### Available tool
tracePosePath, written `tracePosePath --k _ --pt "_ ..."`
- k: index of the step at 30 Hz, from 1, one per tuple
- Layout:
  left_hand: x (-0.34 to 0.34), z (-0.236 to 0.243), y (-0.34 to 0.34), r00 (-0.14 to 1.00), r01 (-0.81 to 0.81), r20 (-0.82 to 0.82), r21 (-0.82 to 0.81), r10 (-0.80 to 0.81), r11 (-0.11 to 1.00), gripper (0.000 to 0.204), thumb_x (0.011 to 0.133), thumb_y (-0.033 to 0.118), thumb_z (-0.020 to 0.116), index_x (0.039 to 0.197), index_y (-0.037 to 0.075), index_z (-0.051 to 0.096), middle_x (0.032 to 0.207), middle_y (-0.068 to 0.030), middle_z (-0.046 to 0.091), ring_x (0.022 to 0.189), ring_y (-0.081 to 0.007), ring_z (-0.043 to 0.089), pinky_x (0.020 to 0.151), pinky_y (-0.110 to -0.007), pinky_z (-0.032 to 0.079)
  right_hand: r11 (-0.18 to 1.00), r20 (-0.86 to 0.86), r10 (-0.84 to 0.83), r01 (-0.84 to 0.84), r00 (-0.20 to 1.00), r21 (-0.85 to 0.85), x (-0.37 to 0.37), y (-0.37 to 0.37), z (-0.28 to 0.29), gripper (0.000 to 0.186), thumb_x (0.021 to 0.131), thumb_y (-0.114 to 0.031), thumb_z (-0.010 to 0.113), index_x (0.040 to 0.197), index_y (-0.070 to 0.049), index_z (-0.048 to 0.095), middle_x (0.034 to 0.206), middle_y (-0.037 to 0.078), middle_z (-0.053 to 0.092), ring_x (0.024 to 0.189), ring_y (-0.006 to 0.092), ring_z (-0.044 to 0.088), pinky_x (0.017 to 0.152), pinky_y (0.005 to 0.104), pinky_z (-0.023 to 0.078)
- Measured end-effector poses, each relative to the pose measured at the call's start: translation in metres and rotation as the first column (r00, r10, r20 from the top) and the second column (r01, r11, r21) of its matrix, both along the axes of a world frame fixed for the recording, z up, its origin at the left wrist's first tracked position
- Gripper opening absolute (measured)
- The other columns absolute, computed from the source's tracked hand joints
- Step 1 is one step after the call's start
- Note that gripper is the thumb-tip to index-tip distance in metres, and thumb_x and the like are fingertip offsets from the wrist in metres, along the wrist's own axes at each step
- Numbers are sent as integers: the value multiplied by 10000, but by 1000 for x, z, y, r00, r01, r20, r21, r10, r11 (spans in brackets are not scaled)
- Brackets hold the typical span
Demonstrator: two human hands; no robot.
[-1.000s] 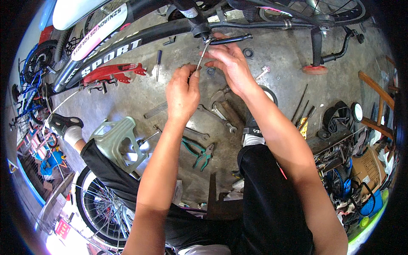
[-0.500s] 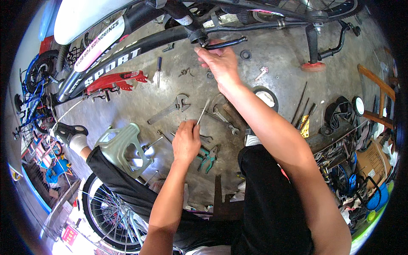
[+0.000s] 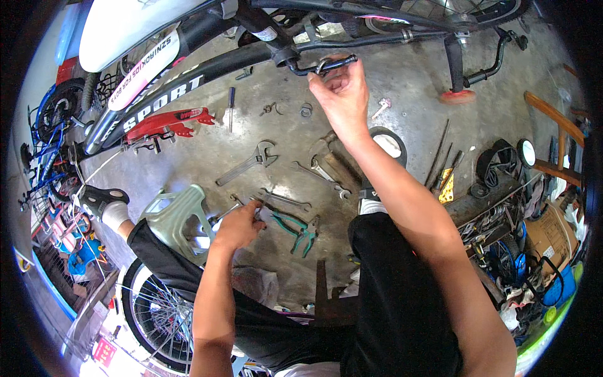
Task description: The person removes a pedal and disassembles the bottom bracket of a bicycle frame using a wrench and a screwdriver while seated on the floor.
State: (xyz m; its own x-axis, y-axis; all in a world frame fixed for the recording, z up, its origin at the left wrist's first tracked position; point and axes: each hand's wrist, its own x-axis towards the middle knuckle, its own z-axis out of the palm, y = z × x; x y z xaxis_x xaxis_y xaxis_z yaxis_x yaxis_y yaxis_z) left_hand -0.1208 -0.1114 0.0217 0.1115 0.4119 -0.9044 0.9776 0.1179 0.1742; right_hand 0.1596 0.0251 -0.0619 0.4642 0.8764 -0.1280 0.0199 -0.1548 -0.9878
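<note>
My right hand (image 3: 342,94) is at the black crank arm (image 3: 342,63) under the bicycle frame (image 3: 251,50). Its thumb and fingers close round a dark metal ring (image 3: 322,66) that encircles the crank arm. Low over the floor, my left hand (image 3: 239,226) has its fingers apart, and I see no tool in it. It is beside a wrench (image 3: 286,200) and green-handled pliers (image 3: 300,234). An adjustable wrench (image 3: 248,163) lies farther up, with another wrench (image 3: 326,179) to its right. A second ring (image 3: 306,110) is on the floor left of my right wrist.
A red plastic guard (image 3: 166,125) and a screwdriver (image 3: 231,108) lie below the frame. A pale green stool (image 3: 179,210) stands at left, near a spoked wheel (image 3: 160,314). A hammer (image 3: 339,160) lies by my right foot. Boxes and loose parts crowd the right side.
My right hand has moved right, away from the frame, with the ring now along the crank arm. My left hand has moved down and left; the thin rod-like tool it held no longer shows.
</note>
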Motion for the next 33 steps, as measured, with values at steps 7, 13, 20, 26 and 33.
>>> tracePosePath --k 7,13,20,26,33 --pt "14 2 7 958 234 -198 125 -207 964 312 869 259 723 1136 101 700 991 -210 743 964 -412 715 827 -517 575 994 203 -53 33 978 101 33 -5 20 478 755 -134 859 1134 -49 580 899 51 582 620 114 568 597 288 496" --pt "35 1 1 930 269 -297 143 -218 952 247 869 263 732 1062 109 735 983 -201 742 933 -412 716 818 -514 579 984 222 -86 48 971 171 58 -8 22 464 753 -127 863 1117 -54 583 902 35 584 628 102 548 592 276 484" --pt "33 -5 2 914 318 -308 134 -266 939 213 867 229 720 1015 76 734 971 -214 741 914 -416 723 804 -513 592 997 405 -16 46 914 -62 89 -43 -16 464 758 -151 846 1154 -84 612 935 45 608 660 139 576 635 323 503" --pt "44 -4 2 902 338 -319 109 -289 935 217 870 220 723 983 35 724 950 -234 737 911 -421 728 803 -506 597 978 695 117 40 710 -206 125 -43 -75 473 779 -240 817 1180 -88 616 1000 77 644 880 284 644 778 421 502" --pt "36 -7 1 908 328 -313 116 -279 938 230 863 237 748 966 32 727 951 -230 738 909 -419 728 816 -499 595 986 767 39 97 641 -132 121 -56 -73 634 770 -272 816 1322 -79 573 1019 105 607 912 279 619 878 437 456"
